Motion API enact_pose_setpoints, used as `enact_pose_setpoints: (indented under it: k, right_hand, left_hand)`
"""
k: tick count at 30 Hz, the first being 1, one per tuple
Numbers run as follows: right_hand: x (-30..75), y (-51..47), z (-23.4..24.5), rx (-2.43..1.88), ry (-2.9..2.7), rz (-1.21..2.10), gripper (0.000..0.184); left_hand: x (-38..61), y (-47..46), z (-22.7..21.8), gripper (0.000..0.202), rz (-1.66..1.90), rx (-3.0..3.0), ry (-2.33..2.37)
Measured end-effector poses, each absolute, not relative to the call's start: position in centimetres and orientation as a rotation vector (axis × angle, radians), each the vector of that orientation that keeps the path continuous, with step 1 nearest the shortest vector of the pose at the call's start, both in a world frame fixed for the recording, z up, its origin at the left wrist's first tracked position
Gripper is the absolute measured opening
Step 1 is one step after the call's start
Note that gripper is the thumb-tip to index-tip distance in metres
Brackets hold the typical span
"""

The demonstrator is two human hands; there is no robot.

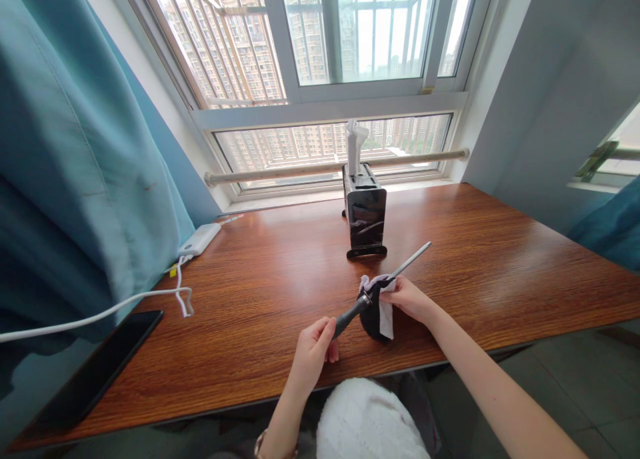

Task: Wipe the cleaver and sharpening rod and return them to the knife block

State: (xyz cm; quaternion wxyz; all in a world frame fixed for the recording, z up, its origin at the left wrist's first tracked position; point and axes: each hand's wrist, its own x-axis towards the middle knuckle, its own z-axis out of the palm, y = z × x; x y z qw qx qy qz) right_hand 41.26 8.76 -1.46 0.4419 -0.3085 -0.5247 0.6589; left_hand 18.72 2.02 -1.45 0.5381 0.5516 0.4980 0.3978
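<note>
My left hand (314, 349) is closed on the dark handle end of a long thin tool (385, 279) whose silver rod points up and to the right over the wooden table (260, 279). Around the rod, close to where the handle starts, my right hand (407, 297) pinches a white tissue (385, 315) with dark smears. Both hands hover near the table's front edge.
A black tissue holder (365, 212) with a white tissue sticking out stands at the back centre. At the left lie a white power bank (200, 239) with a white cable (125, 305) and a dark phone (100, 365). A teal curtain (75, 165) hangs left.
</note>
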Motion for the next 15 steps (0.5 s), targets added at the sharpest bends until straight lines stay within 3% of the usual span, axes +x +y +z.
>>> enact_pose_setpoints:
  k: [15]
  right_hand:
    - [41.59,8.93,-1.98,-0.762,-1.212,1.641,0.026]
  left_hand:
    - [19.00,1.98,-0.90,0.029,0.999,1.309,1.220]
